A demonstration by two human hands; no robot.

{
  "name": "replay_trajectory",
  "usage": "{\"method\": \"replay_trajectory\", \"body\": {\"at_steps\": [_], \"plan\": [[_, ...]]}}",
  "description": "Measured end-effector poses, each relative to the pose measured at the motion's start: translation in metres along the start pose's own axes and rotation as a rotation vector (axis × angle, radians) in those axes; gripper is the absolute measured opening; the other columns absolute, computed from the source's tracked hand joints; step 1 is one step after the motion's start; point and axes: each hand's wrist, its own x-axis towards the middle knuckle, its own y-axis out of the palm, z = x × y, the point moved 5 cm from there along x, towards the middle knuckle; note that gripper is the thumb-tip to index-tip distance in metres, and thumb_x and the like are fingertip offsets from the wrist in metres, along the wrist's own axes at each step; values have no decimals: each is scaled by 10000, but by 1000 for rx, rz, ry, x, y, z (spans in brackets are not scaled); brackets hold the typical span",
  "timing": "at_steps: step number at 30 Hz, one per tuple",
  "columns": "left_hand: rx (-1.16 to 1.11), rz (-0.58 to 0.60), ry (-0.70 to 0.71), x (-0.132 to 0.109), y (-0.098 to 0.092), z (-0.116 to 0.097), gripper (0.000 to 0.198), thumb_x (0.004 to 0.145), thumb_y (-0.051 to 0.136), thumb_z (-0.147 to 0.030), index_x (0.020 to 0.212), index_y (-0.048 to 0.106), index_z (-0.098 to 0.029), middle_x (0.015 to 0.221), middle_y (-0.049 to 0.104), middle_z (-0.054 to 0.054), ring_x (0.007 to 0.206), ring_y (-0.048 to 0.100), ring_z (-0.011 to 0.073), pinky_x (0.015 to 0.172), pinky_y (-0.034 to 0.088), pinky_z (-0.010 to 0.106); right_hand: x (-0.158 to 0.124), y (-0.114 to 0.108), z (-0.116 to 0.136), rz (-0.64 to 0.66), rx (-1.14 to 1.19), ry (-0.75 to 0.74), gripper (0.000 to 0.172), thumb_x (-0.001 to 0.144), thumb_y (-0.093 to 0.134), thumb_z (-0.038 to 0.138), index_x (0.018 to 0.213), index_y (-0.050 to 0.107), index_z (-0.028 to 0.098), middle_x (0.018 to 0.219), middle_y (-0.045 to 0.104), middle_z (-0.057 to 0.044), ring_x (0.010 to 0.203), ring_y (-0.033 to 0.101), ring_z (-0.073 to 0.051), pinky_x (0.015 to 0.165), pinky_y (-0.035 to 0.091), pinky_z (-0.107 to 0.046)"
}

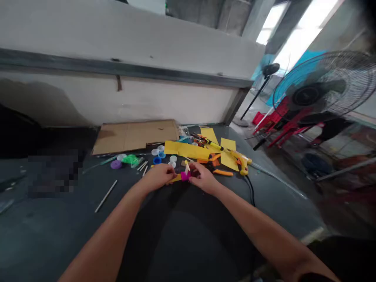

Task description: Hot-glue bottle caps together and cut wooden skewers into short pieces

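Note:
My left hand point(158, 175) is closed in a pinch around the end of a narrow orange-yellow strip point(176, 178). Facing it, my right hand point(205, 180) curls its thumb and fingers about a small magenta piece point(185, 176), whose exact kind I cannot make out. A short pale piece with a yellow tip point(187, 166) rises from the magenta one. Strip and magenta piece meet between my hands; whether they are joined is too small to tell. Just behind lie a wide yellow strip point(188, 150) and white and blue bottle caps point(157, 160).
A yellow glue gun point(243, 162) with a black cord lies right of my hands, by orange-handled pliers point(222, 172). Flat cardboard point(138, 135) lies at the back. To the left are a purple lid point(116, 164) and a thin grey rod point(106, 196). A fan point(308, 94) stands right.

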Motion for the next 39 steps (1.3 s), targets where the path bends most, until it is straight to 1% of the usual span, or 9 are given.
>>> {"method": "replay_trajectory", "body": {"at_steps": [4,9,14,23,26,28,31,36,39], "plan": [[-62,48,-5,3,7,-1,197,751,519,-299,751,664,-166,727,697,49,711,643,209,653,430,290,-4,0,7,-13,-227,-141,457,718,737,277,1134,577,172,1119,622,-108,1039,578,-257,883,455,-394],[-229,155,10,1,17,-1,215,782,528,-323,863,636,-157,752,705,41,647,644,159,611,476,263,-5,0,10,10,-319,-132,385,734,747,277,1081,628,162,1055,667,-97,991,602,-243,877,449,-376],[-606,252,-46,-4,21,3,252,735,659,-321,916,583,-163,761,689,28,628,635,148,593,499,283,0,-11,12,37,-273,-62,420,721,764,286,1097,619,167,1056,666,-80,966,608,-229,858,446,-351],[-892,207,-80,-7,18,12,241,672,775,-278,800,614,-152,665,705,24,547,625,127,569,496,261,18,-25,33,158,-306,-109,326,687,773,237,983,664,156,897,637,-41,764,575,-155,702,438,-271],[-947,136,-76,-8,13,12,296,749,715,-373,932,629,-158,785,736,60,640,672,154,627,529,286,34,-30,31,148,-246,-113,259,682,765,220,917,674,158,852,641,-22,755,580,-144,712,446,-263],[-1085,65,-68,-8,8,13,403,821,613,-468,1078,610,-158,957,737,112,782,701,196,700,549,327,51,-48,21,97,-201,-112,240,677,764,249,883,678,162,849,659,-17,779,592,-147,746,454,-267],[-1295,-11,-49,-6,4,16,527,851,534,-540,1164,586,-119,1069,705,173,903,694,253,752,559,376,85,-96,-10,-38,-155,16,301,660,755,272,939,686,184,877,690,-9,776,611,-145,738,472,-256],[-1177,-29,-63,-2,9,20,418,806,655,-448,1052,633,-111,927,722,134,822,692,226,679,570,335,139,-190,-72,-277,-208,167,318,657,711,291,931,660,138,772,672,-24,606,560,-129,548,446,-230],[-1129,16,-95,0,12,23,373,775,699,-425,974,645,-114,827,717,98,735,686,190,663,565,311,159,-228,-106,-381,-257,241,289,622,716,270,865,663,123,651,619,10,512,482,-99,481,387,-210]]}}
